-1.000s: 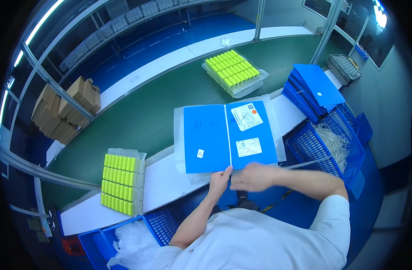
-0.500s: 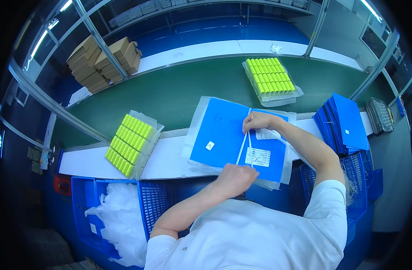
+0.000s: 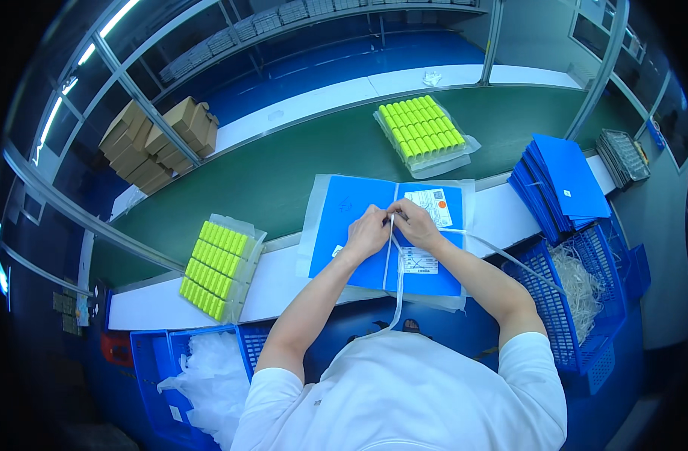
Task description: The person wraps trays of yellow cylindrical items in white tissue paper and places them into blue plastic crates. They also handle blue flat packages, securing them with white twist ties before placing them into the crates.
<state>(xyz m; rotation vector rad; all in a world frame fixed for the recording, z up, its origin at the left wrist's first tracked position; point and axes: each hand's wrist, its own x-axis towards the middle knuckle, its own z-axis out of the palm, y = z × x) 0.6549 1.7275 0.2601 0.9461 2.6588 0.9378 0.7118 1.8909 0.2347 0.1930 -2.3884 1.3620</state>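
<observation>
A flat blue board (image 3: 329,225) lies on the white worktop in front of me, with clear plastic sheeting showing past its edges. White labels (image 3: 421,260) are stuck to its face. A thin white strap (image 3: 400,282) runs down across the board, and its loose tail hangs over the front edge toward my shirt. More strap leads off right toward a basket. Above the middle of the board, my left hand (image 3: 368,232) and my right hand (image 3: 417,225) meet, fingers pinched on the strap where its lengths come together. The fingertips partly hide that spot.
Yellow-green cylinders in plastic trays stand at left (image 3: 215,270) and on the green belt (image 3: 314,143) at the back. Blue boards (image 3: 562,184) are stacked at right, above a blue basket (image 3: 536,293) of tangled strap (image 3: 581,289). A blue crate (image 3: 152,376) holds white plastic film (image 3: 212,383).
My left hand has moved up from the board's front edge to join my right hand on the strap. The loose tail now hangs down over the front. The whole view has shifted slightly.
</observation>
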